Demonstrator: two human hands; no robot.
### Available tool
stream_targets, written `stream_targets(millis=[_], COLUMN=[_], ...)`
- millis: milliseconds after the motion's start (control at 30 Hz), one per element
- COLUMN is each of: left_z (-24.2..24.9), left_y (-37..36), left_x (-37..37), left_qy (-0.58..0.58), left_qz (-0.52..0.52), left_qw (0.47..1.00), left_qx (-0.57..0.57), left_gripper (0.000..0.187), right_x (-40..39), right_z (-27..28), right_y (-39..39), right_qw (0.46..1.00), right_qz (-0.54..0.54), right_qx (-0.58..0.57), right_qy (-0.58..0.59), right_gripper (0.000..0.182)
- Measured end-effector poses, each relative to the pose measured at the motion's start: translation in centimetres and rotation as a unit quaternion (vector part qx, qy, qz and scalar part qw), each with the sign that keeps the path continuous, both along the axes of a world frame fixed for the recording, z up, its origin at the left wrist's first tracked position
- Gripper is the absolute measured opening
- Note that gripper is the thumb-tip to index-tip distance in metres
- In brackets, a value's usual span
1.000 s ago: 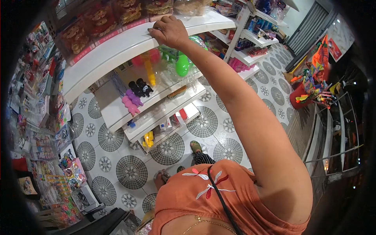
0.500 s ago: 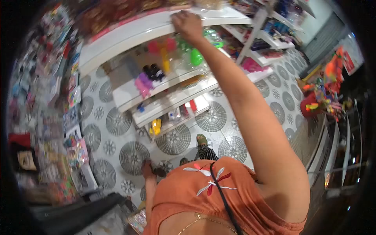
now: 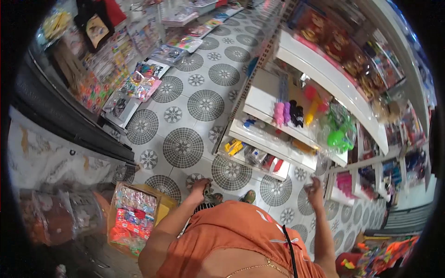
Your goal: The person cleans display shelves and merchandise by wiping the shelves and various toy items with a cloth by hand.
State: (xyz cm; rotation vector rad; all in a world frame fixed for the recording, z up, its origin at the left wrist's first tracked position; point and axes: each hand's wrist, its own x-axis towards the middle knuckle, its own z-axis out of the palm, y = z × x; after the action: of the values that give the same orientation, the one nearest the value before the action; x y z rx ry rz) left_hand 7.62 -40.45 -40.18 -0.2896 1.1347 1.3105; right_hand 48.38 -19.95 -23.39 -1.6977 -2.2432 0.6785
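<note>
My left hand (image 3: pixel 200 189) hangs low beside my body, over the patterned floor and close to my feet; its fingers are too small and blurred to read. On the other side, my right hand (image 3: pixel 314 191) is lowered with its fingers apart and nothing between them, near the lower right end of a white shelf unit (image 3: pixel 303 164). On that unit stand pink and purple figures (image 3: pixel 282 112), black ones (image 3: pixel 296 113), a green toy in clear wrap (image 3: pixel 340 139) and a yellow item (image 3: pixel 234 147).
A box of packaged goods (image 3: pixel 134 217) sits at lower left, beside a dark-edged counter (image 3: pixel 74 134). Packets (image 3: pixel 143 85) line the left side of the aisle floor (image 3: pixel 206 104). Colourful items (image 3: pixel 384 259) are at lower right.
My right hand has left the top white shelf and dropped to my side. The view has turned, so the shelf unit now lies to the right and the aisle shows ahead.
</note>
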Motion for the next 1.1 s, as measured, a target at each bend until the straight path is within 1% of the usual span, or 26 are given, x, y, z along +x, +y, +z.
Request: stream_targets(millis=[67,133,200,267,333,367,467,500,567,600,633,733,767,800,867,900,933,967,1000,1033,1067,1100], left_z=[-0.2,2.4,3.5,8.4,7.0,9.3,11.4,12.2,11.8,11.5,11.0,13.6,13.2,13.2,13.2,13.2,13.1,13.0,12.9,12.6,12.5,12.9], left_y=[1.7,4.7,7.2,9.3,10.6,10.7,10.9,10.6,9.9,9.4,8.8,8.0,8.0,8.0,8.1,8.2,8.3,8.4,8.4,8.3,8.1,8.0], left_x=[0.7,2.8,5.4,7.5,9.2,9.2,10.5,10.7,11.4,11.9,12.4,13.1,13.5,13.6,14.1,14.7,15.3,16.2,17.5,18.8,20.2,21.8], left_qy=[-0.030,-0.116,-0.199,-0.193,-0.341,-0.279,-0.346,-0.333,-0.383,-0.408,-0.401,-0.363,-0.367,-0.351,-0.320,-0.311,-0.300,-0.288,-0.283,-0.278,-0.274,-0.266], left_qz=[-0.043,-0.057,-0.082,-0.098,-0.081,-0.128,-0.112,-0.108,-0.131,-0.146,-0.163,-0.248,-0.251,-0.251,-0.249,-0.244,-0.239,-0.233,-0.239,-0.244,-0.250,-0.264], left_qw=[0.999,0.989,0.961,0.954,0.887,0.901,0.866,0.885,0.861,0.849,0.861,0.851,0.843,0.849,0.859,0.866,0.874,0.882,0.884,0.887,0.889,0.893], left_qx=[-0.012,0.066,0.175,0.209,0.300,0.307,0.344,0.307,0.306,0.304,0.268,0.287,0.302,0.305,0.313,0.305,0.298,0.292,0.285,0.277,0.269,0.251], left_gripper=[0.016,0.022,0.027,0.029,0.031,0.032,0.034,0.036,0.039,0.040,0.050,0.058,0.061,0.059,0.055,0.054,0.054,0.054,0.053,0.053,0.052,0.049], right_x=[-3.9,-9.2,-13.9,-17.6,-20.0,-20.3,-18.9,-18.3,-15.9,-15.0,-13.9,-8.4,-5.4,-1.6,6.4,11.7,16.6,20.2,22.1,26.3,30.0,29.8], right_z=[0.8,2.5,4.0,5.0,5.2,5.1,3.1,3.1,0.6,0.1,-0.1,-1.9,-3.1,-4.5,-7.6,-10.1,-12.3,-12.3,-10.9,-13.8,-16.9,-14.3], right_y=[-3.6,-6.1,-7.4,-8.1,-7.8,-7.6,-6.5,-6.4,-6.4,-6.5,-6.8,-7.2,-7.0,-6.9,-9.0,-10.8,-13.5,-17.1,-21.2,-26.0,-31.3,-35.0], right_qw=[0.996,0.988,0.971,0.959,0.946,0.938,0.934,0.928,0.942,0.948,0.951,0.984,0.986,0.987,0.980,0.971,0.956,0.919,0.876,0.845,0.807,0.765], right_qz=[0.011,0.108,0.233,0.266,0.298,0.314,0.322,0.323,0.288,0.268,0.242,0.079,0.034,-0.013,-0.172,-0.233,-0.292,-0.390,-0.469,-0.527,-0.583,-0.633], right_qx=[-0.083,-0.062,0.035,0.017,0.068,0.092,0.146,0.174,0.136,0.118,0.138,0.102,0.117,0.129,0.082,0.053,0.023,-0.058,-0.084,-0.077,-0.053,-0.117], right_qy=[0.044,0.092,0.031,0.097,0.107,0.112,0.057,0.067,0.104,0.124,0.135,0.126,0.111,0.093,0.060,0.013,-0.031,-0.033,-0.073,-0.047,0.074,-0.024], right_gripper=[0.056,0.053,0.056,0.056,0.053,0.051,0.047,0.040,0.035,0.033,0.029,0.028,0.027,0.026,0.026,0.028,0.030,0.033,0.036,0.040,0.046,0.048])
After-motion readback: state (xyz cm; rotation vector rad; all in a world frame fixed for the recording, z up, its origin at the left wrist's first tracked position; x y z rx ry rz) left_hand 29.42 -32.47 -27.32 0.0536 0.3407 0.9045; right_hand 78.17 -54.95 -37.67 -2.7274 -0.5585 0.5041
